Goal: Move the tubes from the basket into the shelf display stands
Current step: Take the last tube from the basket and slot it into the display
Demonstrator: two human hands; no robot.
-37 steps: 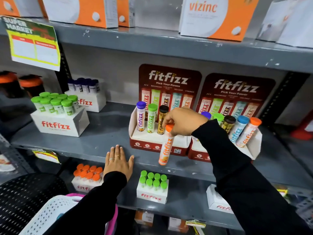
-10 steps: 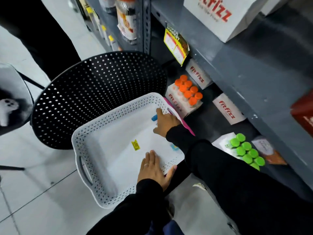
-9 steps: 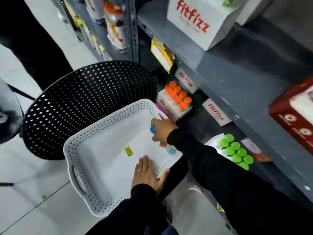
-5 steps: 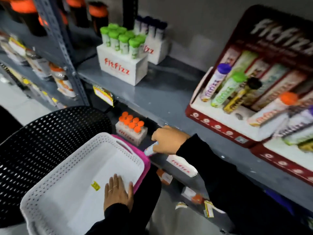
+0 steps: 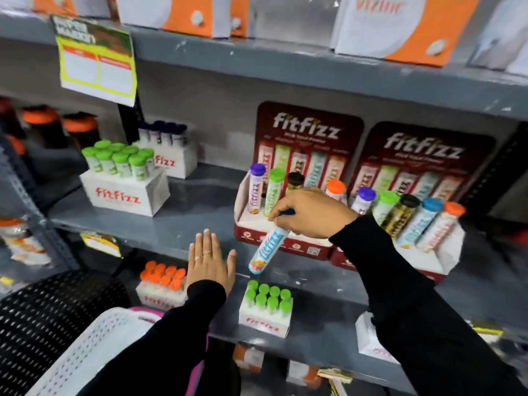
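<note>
My right hand [image 5: 311, 214] grips a light-blue tube [image 5: 268, 250] by its blue cap end; the tube hangs tilted in front of the left red display stand [image 5: 251, 232]. That stand holds purple, green, dark and orange capped tubes, with a gap next to the orange one. The right red display stand [image 5: 428, 261] is filled with several tubes. My left hand [image 5: 210, 260] lies flat and open on the edge of the grey shelf [image 5: 183, 227]. The white basket [image 5: 94, 347] shows at the lower left, its inside mostly hidden by my sleeve.
White boxes with green-capped tubes [image 5: 125, 178] and dark-capped tubes [image 5: 168, 147] stand at the shelf's left. The lower shelf carries orange-capped [image 5: 163, 287] and green-capped [image 5: 267, 310] boxes. A black perforated chair [image 5: 48, 318] sits at lower left. Orange boxes line the top shelf.
My right hand took the blue tube out of the basket and raised it to the left stand. My left hand went from the basket floor to the shelf edge. The view swung up.
</note>
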